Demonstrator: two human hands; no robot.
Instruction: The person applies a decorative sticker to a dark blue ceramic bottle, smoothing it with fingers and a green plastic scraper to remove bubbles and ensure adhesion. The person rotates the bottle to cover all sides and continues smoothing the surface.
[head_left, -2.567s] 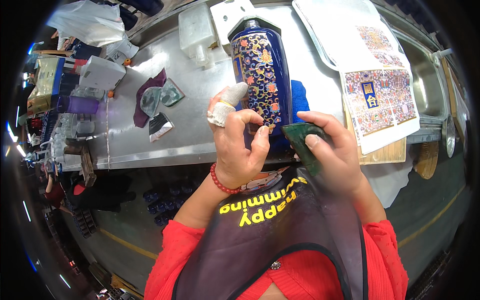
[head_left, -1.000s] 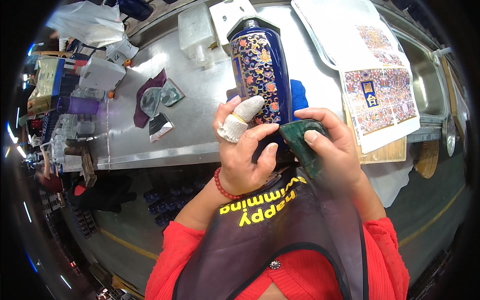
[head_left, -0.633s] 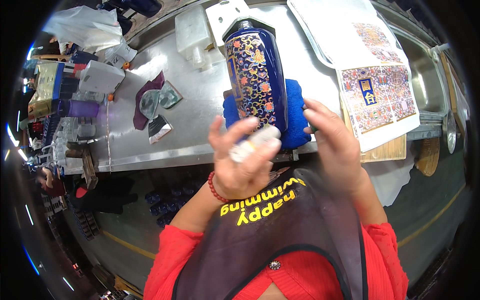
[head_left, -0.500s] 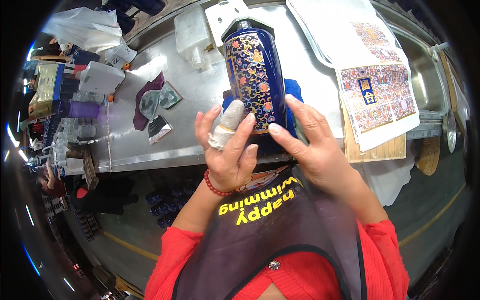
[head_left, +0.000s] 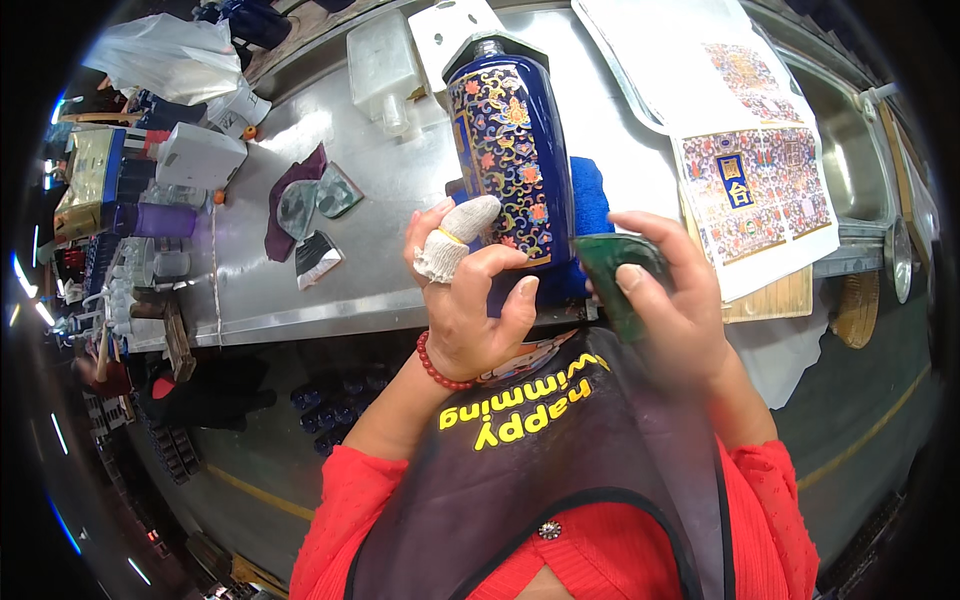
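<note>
A dark blue bottle (head_left: 562, 150) with a colourful floral pattern is found laid on the counter (head_left: 380, 270), its neck pointed toward the far side and a blue towel (head_left: 592, 198) placed beneath its lower part. The left hand (head_left: 470, 300) is held at the bottle's near end, palm partly open, with the index finger bent to the lower edge of the pattern and the thumb kept apart from it; whether the bottle is pressed cannot be told. One finger is covered by a grey-white sleeve (head_left: 455, 240), and a red bead bracelet (head_left: 440, 368) is worn at the wrist. In the right hand (head_left: 680, 300), a green scraper (head_left: 612, 265) is gripped between thumb and fingers, just beside the towel. To the left, a purple cloth (head_left: 278, 232) is noted, partly covered by greenish pieces (head_left: 296, 208). Beyond these, a translucent container (head_left: 383, 75) is laid near the bottle's neck. To the right, printed sheets (head_left: 755, 200) are spread partly over a wooden board (head_left: 770, 308), with a metal sink (head_left: 860, 160) set beyond them.
</note>
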